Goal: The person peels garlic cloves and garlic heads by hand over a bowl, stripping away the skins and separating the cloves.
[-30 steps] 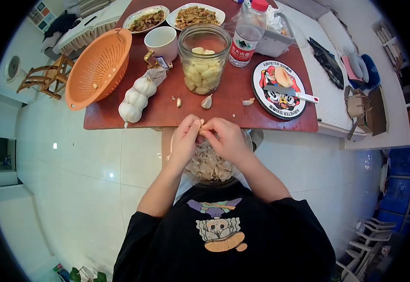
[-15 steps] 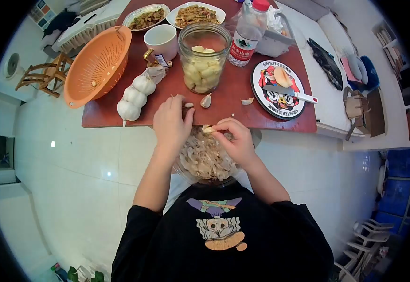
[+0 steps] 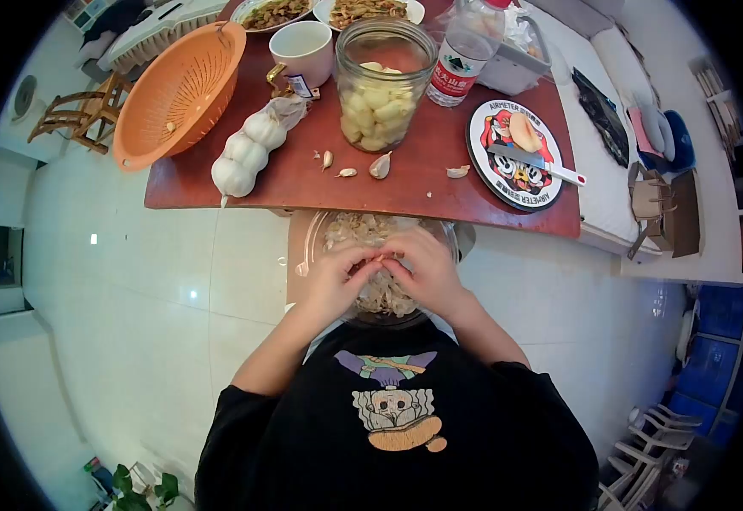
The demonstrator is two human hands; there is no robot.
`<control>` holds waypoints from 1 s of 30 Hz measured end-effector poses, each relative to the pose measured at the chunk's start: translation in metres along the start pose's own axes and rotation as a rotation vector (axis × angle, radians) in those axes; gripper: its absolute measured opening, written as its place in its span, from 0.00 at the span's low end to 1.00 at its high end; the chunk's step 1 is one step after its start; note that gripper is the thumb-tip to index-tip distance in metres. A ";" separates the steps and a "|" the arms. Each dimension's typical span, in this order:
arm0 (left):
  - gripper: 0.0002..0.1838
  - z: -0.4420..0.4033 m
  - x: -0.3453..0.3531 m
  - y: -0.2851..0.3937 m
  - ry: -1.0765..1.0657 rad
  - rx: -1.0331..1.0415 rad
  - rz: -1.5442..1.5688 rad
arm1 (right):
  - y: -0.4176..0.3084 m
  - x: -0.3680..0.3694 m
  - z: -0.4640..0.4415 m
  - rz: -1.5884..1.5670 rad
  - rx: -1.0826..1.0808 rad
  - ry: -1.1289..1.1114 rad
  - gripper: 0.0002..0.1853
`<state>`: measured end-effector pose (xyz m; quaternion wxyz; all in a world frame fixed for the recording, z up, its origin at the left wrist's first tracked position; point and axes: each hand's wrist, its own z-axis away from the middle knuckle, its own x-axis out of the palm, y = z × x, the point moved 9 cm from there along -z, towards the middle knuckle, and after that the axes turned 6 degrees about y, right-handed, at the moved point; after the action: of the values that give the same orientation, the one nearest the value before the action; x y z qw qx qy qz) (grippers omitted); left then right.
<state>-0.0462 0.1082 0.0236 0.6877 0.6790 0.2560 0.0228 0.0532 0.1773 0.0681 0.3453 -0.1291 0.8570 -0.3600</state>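
1. Left hand (image 3: 337, 281): the thumb and fingertips are pinching a small garlic clove (image 3: 381, 258), which the fingers are partly hiding.
2. Right hand (image 3: 427, 266): the thumb and forefinger are gripping the same clove from the right, so that the fingertips of both hands are coming together around it.
3. Glass bowl (image 3: 454, 243): this vessel is sitting beneath the hands and clove, on the near side of the table, and is holding a heap of papery garlic skins (image 3: 387, 298).
4. Red-brown table (image 3: 303, 194): several loose garlic cloves (image 3: 380, 165) are lying near its near edge, beyond the bowl.
5. Glass jar (image 3: 384, 53): it is standing upright just beyond these cloves and is containing peeled cloves (image 3: 377, 109).
6. Left side: a row of whole garlic bulbs (image 3: 248, 157) is lying between the jar and an orange colander (image 3: 143, 136).
7. Right side: a round plate (image 3: 516, 197) is bearing a knife (image 3: 520, 154) and a pale piece of food (image 3: 524, 133), its kind unclear.
8. Far side: a white mug (image 3: 303, 47) is standing left of the jar, a water bottle (image 3: 452, 83) right.
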 end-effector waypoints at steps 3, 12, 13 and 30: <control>0.09 0.002 0.004 -0.014 -0.027 -0.026 0.046 | -0.001 0.003 0.005 0.045 -0.027 -0.024 0.12; 0.08 -0.001 0.001 -0.012 -0.060 -0.071 -0.003 | -0.002 0.000 0.009 0.032 -0.047 0.027 0.11; 0.08 -0.002 0.002 -0.011 -0.069 -0.068 -0.001 | -0.002 0.000 0.009 0.042 -0.051 0.029 0.11; 0.14 0.003 0.023 -0.054 -0.136 -0.514 0.950 | 0.006 -0.004 0.011 -0.026 -0.028 0.052 0.08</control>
<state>-0.0424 0.1102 -0.0349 0.7605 0.5297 -0.1379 0.3492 0.0637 0.1777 0.0598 0.3163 -0.1357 0.8690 -0.3556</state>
